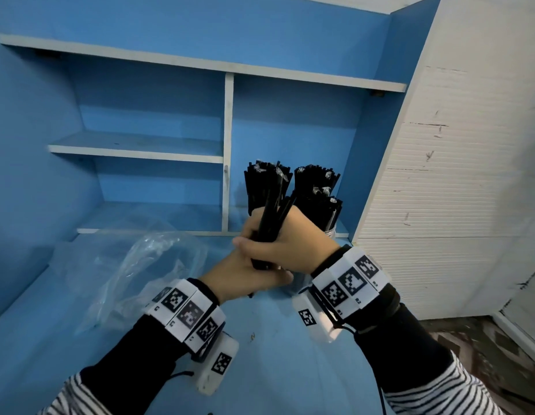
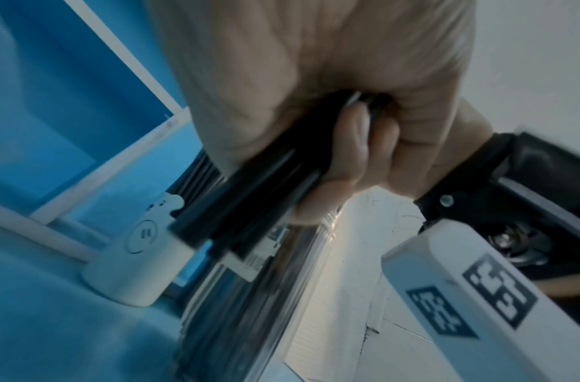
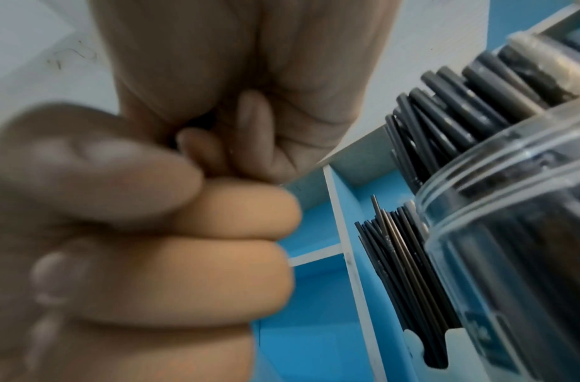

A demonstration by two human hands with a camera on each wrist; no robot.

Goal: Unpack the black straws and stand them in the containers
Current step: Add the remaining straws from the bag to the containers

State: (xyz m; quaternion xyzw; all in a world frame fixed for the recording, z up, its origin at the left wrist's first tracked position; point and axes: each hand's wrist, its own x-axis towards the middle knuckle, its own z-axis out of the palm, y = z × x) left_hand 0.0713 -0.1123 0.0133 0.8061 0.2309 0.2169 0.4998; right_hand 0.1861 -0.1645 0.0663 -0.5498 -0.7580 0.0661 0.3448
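Both hands clasp one bundle of black straws (image 1: 270, 226) upright above the blue table. My right hand (image 1: 287, 244) grips it higher up, and my left hand (image 1: 239, 271) grips its lower end (image 2: 249, 196). Just behind stand two containers packed with more black straws (image 1: 264, 184): a white cup with a face print (image 2: 141, 258) on the left and a clear jar (image 3: 510, 232) on the right. In the head view my hands hide most of both containers. The right wrist view shows my left fist (image 3: 167, 245) close up.
A crumpled clear plastic bag (image 1: 134, 265) lies on the blue table (image 1: 275, 354) to the left of my hands. Blue shelves with white edges (image 1: 229, 151) rise behind the containers. A white ribbed cabinet (image 1: 439, 205) stands at the right.
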